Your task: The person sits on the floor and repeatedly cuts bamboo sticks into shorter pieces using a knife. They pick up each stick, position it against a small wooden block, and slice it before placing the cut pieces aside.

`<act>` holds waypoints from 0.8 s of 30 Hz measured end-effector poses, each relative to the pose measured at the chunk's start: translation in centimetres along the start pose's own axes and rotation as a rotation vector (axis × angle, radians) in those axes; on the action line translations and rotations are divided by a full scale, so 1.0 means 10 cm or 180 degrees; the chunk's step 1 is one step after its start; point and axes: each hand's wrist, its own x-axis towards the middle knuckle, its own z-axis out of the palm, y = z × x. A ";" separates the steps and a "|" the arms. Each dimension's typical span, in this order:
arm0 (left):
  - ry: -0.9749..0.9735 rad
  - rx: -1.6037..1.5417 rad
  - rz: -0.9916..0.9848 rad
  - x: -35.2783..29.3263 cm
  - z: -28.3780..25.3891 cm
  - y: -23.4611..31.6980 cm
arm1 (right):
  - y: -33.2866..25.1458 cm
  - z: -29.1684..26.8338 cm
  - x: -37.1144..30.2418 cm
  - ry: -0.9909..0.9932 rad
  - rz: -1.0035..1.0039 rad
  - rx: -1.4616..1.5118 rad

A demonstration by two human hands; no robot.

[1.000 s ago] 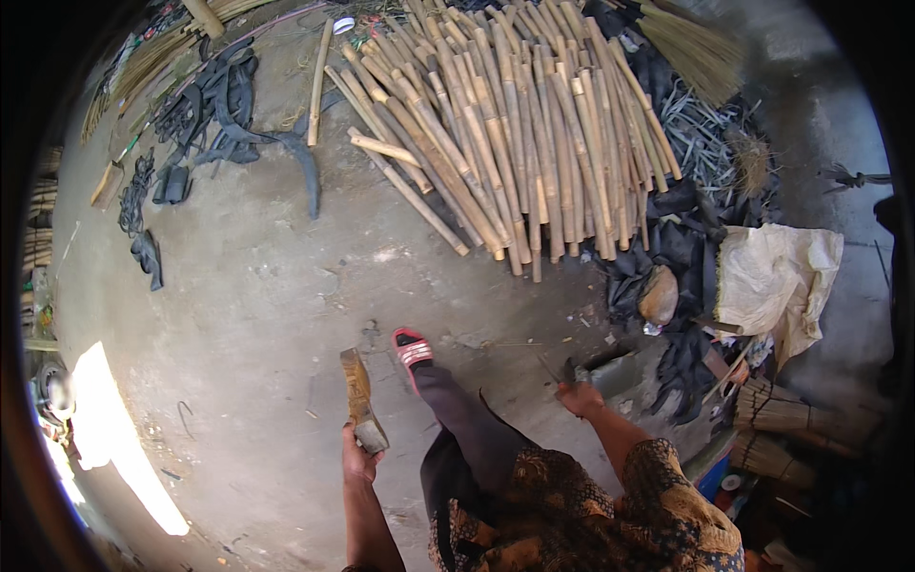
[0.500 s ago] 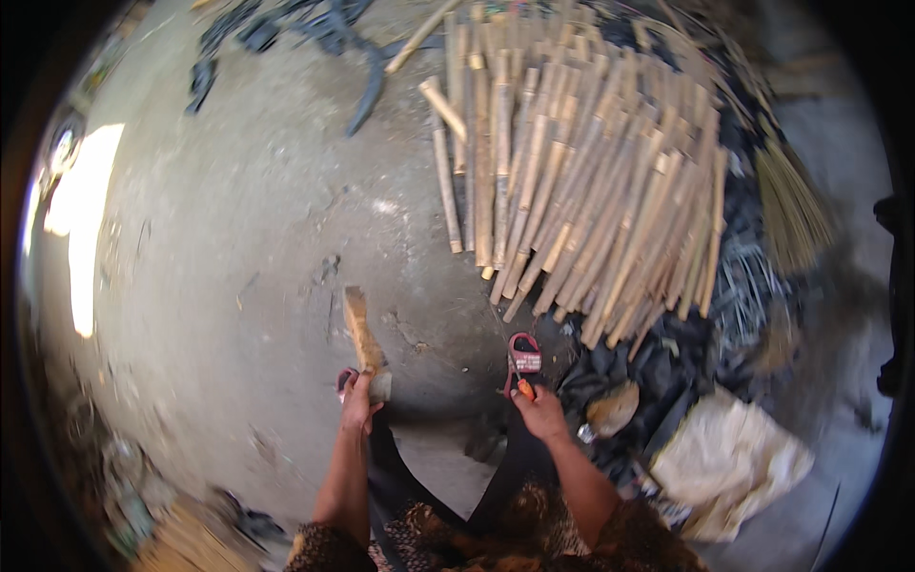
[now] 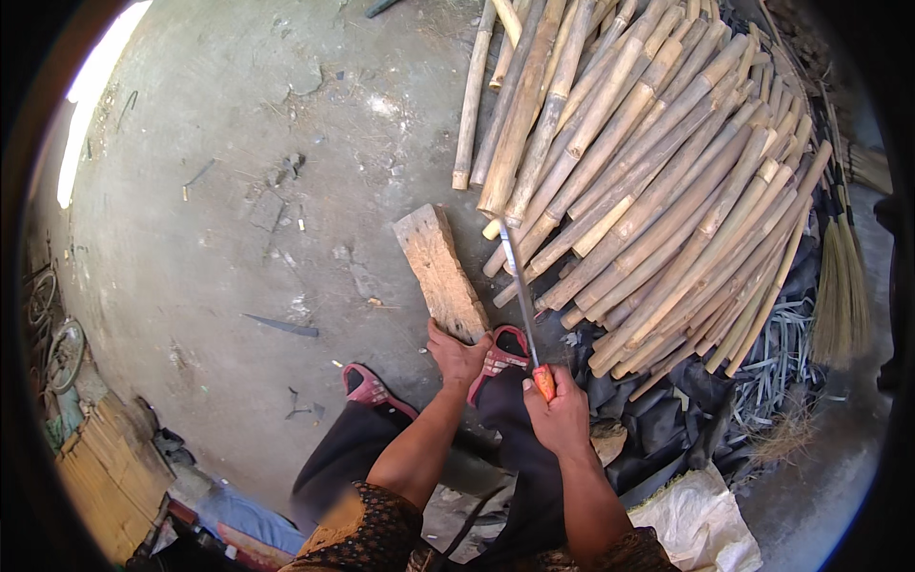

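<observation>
My left hand (image 3: 457, 355) is closed on the near end of a thick, worn wooden block (image 3: 440, 270), which slants away from me toward the far left. In my right hand (image 3: 562, 418) is a long, thin-bladed tool (image 3: 521, 297) with an orange-red handle. Its narrow metal blade points away from me, and its tip overlaps the near ends of a big pile of bamboo poles (image 3: 648, 191). Whether the tip touches them I cannot tell. The block and the blade are apart. Just behind my left hand, one of my pink sandals (image 3: 500, 358) shows.
Black sheeting (image 3: 658, 434) lies under and beside the pile, near grey strips (image 3: 777, 357) and a grass broom (image 3: 839, 296). At the near right is a white sack (image 3: 701, 520). Slatted bamboo (image 3: 114, 481) sits at the near left. Scraps dot the concrete floor (image 3: 229, 248).
The view has shifted closer to the bamboo pile. My left hand has carried the block rightward, and both hands are now nearer each other. The blade now shows clearly.
</observation>
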 end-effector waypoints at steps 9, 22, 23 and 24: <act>-0.0487 -0.1069 0.1215 0.37 0.39 0.04 | -0.20 -0.02 -0.21 -0.0399 -0.1230 -0.0661; -0.3127 -0.1099 0.0978 0.76 0.62 1.03 | -0.02 0.04 -0.68 0.0525 -0.1638 0.0541; -0.3408 -0.1322 0.0900 0.82 0.38 1.01 | 0.04 0.04 -0.70 0.0126 -0.0923 0.1625; -0.3692 -0.1557 0.0800 0.86 0.13 0.98 | 0.10 0.00 -0.70 -0.0125 -0.0927 0.2427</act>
